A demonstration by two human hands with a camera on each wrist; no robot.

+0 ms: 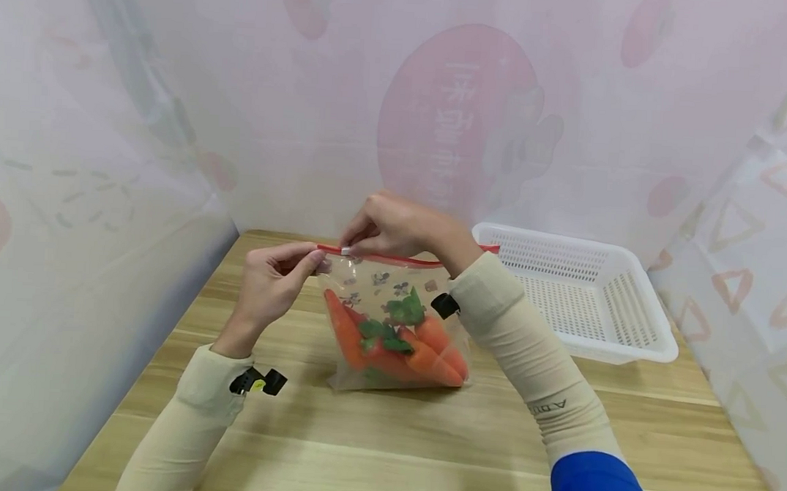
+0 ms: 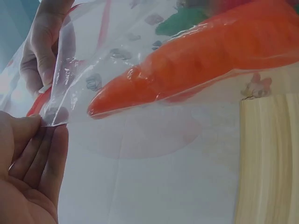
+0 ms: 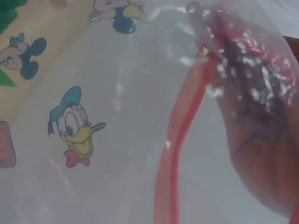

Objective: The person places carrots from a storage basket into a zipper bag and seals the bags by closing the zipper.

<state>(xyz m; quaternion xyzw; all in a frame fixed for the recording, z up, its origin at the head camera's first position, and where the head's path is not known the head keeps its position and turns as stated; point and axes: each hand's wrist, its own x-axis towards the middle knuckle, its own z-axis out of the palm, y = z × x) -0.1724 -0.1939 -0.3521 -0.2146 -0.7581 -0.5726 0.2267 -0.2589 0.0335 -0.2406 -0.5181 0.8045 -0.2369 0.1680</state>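
A clear zip bag [image 1: 359, 280] printed with small cartoon figures stands on the wooden table, its red zip strip [image 1: 399, 261] along the top. Inside lie several orange carrots [image 1: 346, 330] with green tops [image 1: 407, 308]. My left hand [image 1: 269, 288] pinches the bag's top left corner between thumb and fingers. Close beside it, my right hand [image 1: 388, 223] pinches the small white slider [image 1: 345, 251] near the left end of the strip. In the left wrist view one carrot [image 2: 187, 56] points toward the left hand [image 2: 28, 163]. The right wrist view shows the right hand [image 3: 257, 126] partly behind the plastic.
A white perforated basket [image 1: 647, 322] stands at the back right of the table [image 1: 358, 456], partly behind the right forearm. Pale printed curtains [image 1: 306, 124] hang behind and on both sides.
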